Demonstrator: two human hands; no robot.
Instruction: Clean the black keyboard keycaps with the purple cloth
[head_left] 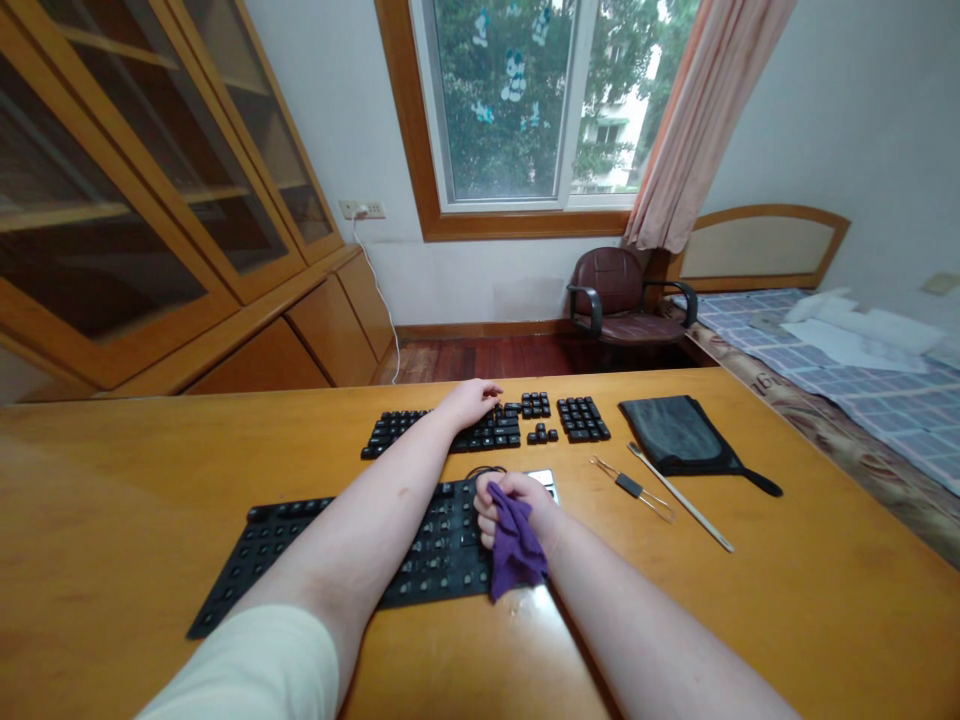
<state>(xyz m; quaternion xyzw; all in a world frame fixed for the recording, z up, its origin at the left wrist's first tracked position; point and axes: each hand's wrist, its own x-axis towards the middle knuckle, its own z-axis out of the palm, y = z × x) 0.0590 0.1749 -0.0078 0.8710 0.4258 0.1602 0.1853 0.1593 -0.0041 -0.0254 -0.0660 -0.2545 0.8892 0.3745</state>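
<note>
My left hand (pixel 471 402) reaches across the desk and rests on the rows of loose black keycaps (pixel 450 430) laid out in keyboard order; its fingers curl down onto them. My right hand (pixel 517 505) is closed in a fist round a purple cloth (pixel 516 550) that hangs down over the right end of a black keyboard base (pixel 300 545) with its caps removed. More keycap groups (pixel 582 418) lie to the right of my left hand.
A dark grey cloth or pouch (pixel 675 432), a thin metal rod (pixel 682 498) and a wire keycap puller (pixel 630 486) lie on the wooden desk (pixel 825 560). Beyond it stand a brown office chair (pixel 619 295), a bed (pixel 862 370) and glass-fronted cabinets (pixel 150 190).
</note>
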